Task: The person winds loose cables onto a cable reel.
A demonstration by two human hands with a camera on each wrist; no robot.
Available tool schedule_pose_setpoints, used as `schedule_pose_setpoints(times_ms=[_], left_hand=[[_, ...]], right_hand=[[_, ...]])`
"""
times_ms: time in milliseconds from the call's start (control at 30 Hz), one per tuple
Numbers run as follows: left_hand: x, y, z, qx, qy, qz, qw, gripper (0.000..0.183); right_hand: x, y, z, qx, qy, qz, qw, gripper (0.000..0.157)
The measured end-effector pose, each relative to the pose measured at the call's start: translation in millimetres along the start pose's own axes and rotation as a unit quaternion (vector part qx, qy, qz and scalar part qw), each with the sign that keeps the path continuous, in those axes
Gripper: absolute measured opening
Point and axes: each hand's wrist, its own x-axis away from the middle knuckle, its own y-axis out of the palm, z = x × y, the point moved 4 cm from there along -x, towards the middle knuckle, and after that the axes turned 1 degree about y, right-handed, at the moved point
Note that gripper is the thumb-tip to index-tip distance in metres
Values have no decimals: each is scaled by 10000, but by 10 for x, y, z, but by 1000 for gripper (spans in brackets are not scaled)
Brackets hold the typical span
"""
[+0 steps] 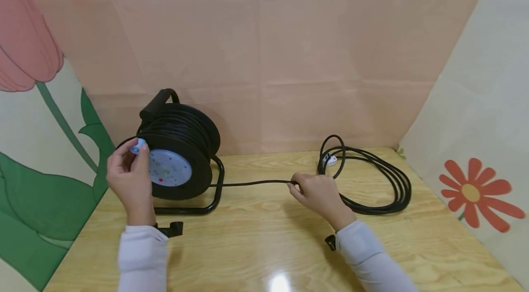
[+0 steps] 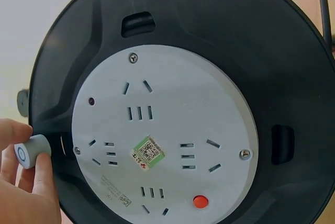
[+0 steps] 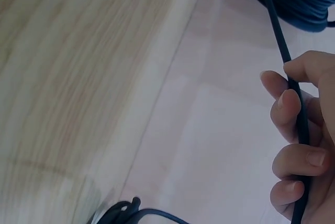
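Note:
A black cable reel [image 1: 202,163] with a pale socket panel [image 2: 167,98] stands on its tubular frame at the left of the table. My left hand [image 1: 131,175] pinches the light-blue crank knob [image 2: 35,151] at the reel's outer edge between thumb and fingers. Black cable [image 1: 256,183] runs from the reel's underside to the right. My right hand [image 1: 320,195] grips this cable, its fingers curled round it in the right wrist view. Beyond that hand the cable joins a loose coil [image 1: 398,186] on the table, with a white plug [image 1: 329,160] among the loops.
The wooden table [image 1: 248,246] meets a pink paper backdrop [image 1: 264,62] behind the reel. Side panels carry a painted tulip [image 1: 29,35] at left and a red flower [image 1: 471,193] at right. A carry handle [image 1: 156,103] tops the reel.

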Motion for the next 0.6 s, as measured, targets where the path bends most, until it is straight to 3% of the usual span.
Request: schedule_pose_setpoints(times_ms=[267, 400, 600], left_hand=[[92, 93, 116, -642, 892, -329, 9934, 23], [123, 113, 160, -823, 1146, -389, 9892, 21], [123, 106, 107, -854, 1461, -554, 9840, 19]], right_hand=[[-100, 5, -121, -96, -129, -11, 9999, 16], [-152, -8, -159, -108, -175, -21, 9998, 16], [-204, 14, -200, -130, -160, -223, 9995, 18]])
